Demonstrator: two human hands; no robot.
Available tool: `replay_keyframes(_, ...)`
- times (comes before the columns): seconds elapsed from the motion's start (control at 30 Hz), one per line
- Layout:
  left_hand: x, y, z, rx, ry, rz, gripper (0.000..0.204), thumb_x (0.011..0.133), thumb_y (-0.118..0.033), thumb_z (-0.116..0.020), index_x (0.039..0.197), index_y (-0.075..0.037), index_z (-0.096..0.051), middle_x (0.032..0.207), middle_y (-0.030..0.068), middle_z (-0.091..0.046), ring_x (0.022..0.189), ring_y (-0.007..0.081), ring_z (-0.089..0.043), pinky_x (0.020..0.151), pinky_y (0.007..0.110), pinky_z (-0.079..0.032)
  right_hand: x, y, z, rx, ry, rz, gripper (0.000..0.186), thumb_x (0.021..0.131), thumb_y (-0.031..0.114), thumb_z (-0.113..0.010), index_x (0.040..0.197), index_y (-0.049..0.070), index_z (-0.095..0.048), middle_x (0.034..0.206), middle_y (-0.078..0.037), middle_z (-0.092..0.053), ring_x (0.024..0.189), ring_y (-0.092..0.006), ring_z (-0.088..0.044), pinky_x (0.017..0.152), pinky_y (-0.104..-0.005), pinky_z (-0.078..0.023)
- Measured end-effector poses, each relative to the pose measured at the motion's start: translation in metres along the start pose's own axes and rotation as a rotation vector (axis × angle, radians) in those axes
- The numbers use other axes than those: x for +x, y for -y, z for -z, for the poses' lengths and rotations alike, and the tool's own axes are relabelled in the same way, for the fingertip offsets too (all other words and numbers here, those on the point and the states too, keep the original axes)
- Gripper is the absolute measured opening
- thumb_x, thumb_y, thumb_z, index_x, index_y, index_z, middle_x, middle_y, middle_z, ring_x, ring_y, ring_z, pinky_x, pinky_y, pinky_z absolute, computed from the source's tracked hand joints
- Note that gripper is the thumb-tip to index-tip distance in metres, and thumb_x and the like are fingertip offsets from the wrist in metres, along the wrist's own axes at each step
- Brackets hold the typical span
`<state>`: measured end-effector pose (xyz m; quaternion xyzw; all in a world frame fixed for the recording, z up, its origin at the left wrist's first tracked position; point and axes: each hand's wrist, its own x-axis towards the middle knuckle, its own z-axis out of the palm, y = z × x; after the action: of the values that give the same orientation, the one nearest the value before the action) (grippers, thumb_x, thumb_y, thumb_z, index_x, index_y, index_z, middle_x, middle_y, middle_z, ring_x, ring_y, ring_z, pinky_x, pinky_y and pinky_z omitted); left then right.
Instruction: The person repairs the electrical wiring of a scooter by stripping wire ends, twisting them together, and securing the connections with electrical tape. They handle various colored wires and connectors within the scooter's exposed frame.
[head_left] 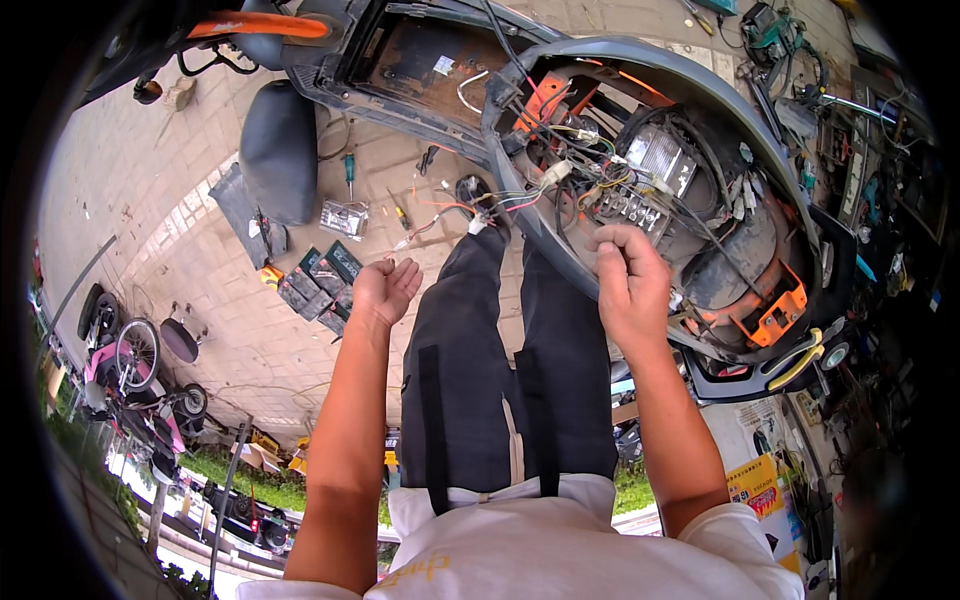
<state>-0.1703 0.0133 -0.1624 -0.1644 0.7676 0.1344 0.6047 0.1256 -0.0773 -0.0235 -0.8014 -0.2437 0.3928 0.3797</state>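
Observation:
My left hand (388, 290) is palm up over the paving, fingers loosely curled and apart, just below a white-and-red wire (425, 225) with small connectors. My right hand (630, 280) is at the rim of a grey scooter body (560, 240), thumb and forefinger closed together; whatever is between them cannot be made out. Inside the body are tangled wires with a white connector (555, 173), a silver finned unit (655, 150) and orange brackets (775, 310). Another white connector (478, 220) hangs over my legs on coloured wires.
A black seat (278, 150), green screwdriver (349, 172), clear plastic pack (343, 220) and dark-green boxes (318, 280) lie on the paving (160, 200). A pink bicycle-like vehicle (135, 370) stands at left, with a round stool (180, 340). Tools and parts (810, 100) crowd the right side.

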Motion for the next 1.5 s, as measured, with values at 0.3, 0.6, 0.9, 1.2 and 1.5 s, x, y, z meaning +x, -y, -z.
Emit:
replay_keyframes(0.3,-0.087,-0.013,-0.085,0.318,0.185,-0.761,0.043,0.094,-0.019,-0.059,0.126,0.007,-0.045,0.115,0.0129,-0.056,0.099,0.0224,-0.061,0.09,0.032,-0.05,0.003,0.002,0.002,0.004,0.014,-0.024,0.019,0.094,0.014,-0.057,0.087,-0.003,-0.06,0.071,-0.009,-0.06,0.063,-0.0147,-0.055,0.061,-0.0302,-0.046)
replay_keyframes(0.6,-0.081,-0.031,-0.059,1.31,0.217,-0.735,0.036,0.096,-0.029,-0.058,0.089,0.005,-0.067,0.079,0.0058,-0.065,0.079,0.0133,-0.06,0.067,0.025,-0.047,0.005,0.002,0.003,0.046,-0.001,-0.034,0.026,0.093,0.018,-0.06,0.077,-0.003,-0.056,0.066,-0.008,-0.054,0.058,-0.0146,-0.048,0.056,-0.0314,-0.041)
replay_keyframes(0.9,-0.104,-0.003,-0.139,1.266,0.623,-0.939,0.044,0.095,-0.022,-0.058,0.131,0.002,-0.051,0.116,0.0154,-0.062,0.086,0.02,-0.066,0.081,0.031,-0.051,0.007,-0.003,0.012,0.147,0.092,-0.131,0.028,0.094,0.024,-0.062,0.083,-0.002,-0.061,0.066,-0.002,-0.055,0.061,-0.007,-0.048,0.056,-0.0253,-0.041)
replay_keyframes(1.2,-0.106,-0.009,-0.132,0.783,0.86,-0.201,0.041,0.088,-0.01,-0.048,0.128,0.003,-0.049,0.104,0.0143,-0.063,0.06,0.0172,-0.057,0.06,0.027,-0.048,0.015,0.003,0.01,0.212,0.159,-0.227,0.031,0.092,0.026,-0.066,0.088,-0.004,-0.064,0.072,-0.004,-0.061,0.067,-0.0094,-0.054,0.062,-0.0272,-0.046)
replay_keyframes(1.5,-0.202,0.09,-0.122,0.664,0.822,-0.372,0.041,0.094,-0.005,-0.051,0.133,0.006,-0.045,0.108,0.0109,-0.066,0.09,0.0139,-0.063,0.085,0.026,-0.048,0.027,0.005,0.022,0.422,0.34,-0.508,0.032,0.09,0.024,-0.066,0.092,-0.008,-0.065,0.075,-0.006,-0.064,0.067,-0.0124,-0.06,0.063,-0.0266,-0.049)
